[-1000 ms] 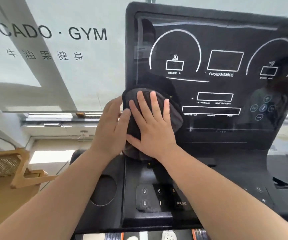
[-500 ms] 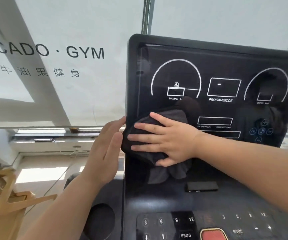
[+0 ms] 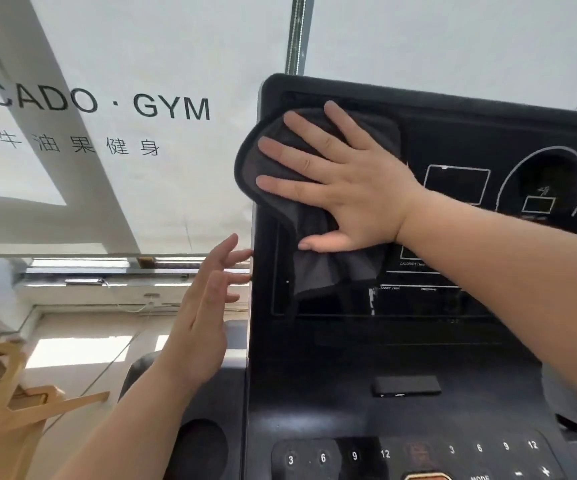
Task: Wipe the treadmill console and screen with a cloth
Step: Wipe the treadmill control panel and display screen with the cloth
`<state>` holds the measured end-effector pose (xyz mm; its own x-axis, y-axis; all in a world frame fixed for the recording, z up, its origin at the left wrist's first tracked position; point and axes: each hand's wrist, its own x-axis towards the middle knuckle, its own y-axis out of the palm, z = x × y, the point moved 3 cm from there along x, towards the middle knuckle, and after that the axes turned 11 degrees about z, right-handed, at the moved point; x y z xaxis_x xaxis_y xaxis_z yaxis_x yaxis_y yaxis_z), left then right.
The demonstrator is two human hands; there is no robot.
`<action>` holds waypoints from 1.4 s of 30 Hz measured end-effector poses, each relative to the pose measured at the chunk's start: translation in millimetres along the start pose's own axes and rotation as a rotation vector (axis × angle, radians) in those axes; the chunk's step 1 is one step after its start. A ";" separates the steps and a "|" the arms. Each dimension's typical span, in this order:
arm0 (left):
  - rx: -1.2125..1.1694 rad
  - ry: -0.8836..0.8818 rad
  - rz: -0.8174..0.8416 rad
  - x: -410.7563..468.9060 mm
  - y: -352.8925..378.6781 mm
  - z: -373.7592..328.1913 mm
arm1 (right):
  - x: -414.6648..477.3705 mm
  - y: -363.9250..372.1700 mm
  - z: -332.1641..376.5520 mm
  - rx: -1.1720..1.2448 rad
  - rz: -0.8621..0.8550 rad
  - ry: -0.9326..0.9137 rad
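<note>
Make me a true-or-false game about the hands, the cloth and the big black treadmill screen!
1. The right hand presses the cloth against the screen with straight fingers. True.
2. The left hand holds a corner of the cloth. False: it holds nothing. Its fingers are open, with the fingertips by the left edge of the console.
3. The cloth is bright white. False: it is dark grey.
4. Number buttons sit lower on the console, below the screen. True.
</note>
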<state>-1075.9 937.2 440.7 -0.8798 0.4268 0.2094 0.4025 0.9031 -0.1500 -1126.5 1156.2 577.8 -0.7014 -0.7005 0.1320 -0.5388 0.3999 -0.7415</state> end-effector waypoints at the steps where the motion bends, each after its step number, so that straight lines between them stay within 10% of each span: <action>1: 0.011 -0.004 -0.016 -0.7 0.9 -1.2 | -4.5 3.7 14.1 0.038 -0.021 0.075; 14: -0.045 0.000 -0.104 6.5 14.8 -12.4 | -65.1 60.5 125.1 0.087 0.033 0.073; 24: -0.019 -0.078 -0.075 9.8 9.5 -18.6 | -5.3 -1.1 2.6 0.267 -0.011 0.808; 32: -0.039 -0.028 -0.241 17.7 11.4 -25.0 | -2.2 9.0 46.2 0.241 -0.071 0.576; 42: 0.032 0.043 -0.059 18.5 18.9 -27.9 | -95.7 69.0 107.8 0.193 -0.010 0.454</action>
<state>-1077.5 963.5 468.7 -0.8897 0.3755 0.2598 0.3415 0.9249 -0.1673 -1046.2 1187.1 443.1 -0.8523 -0.3581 0.3812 -0.4804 0.2476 -0.8414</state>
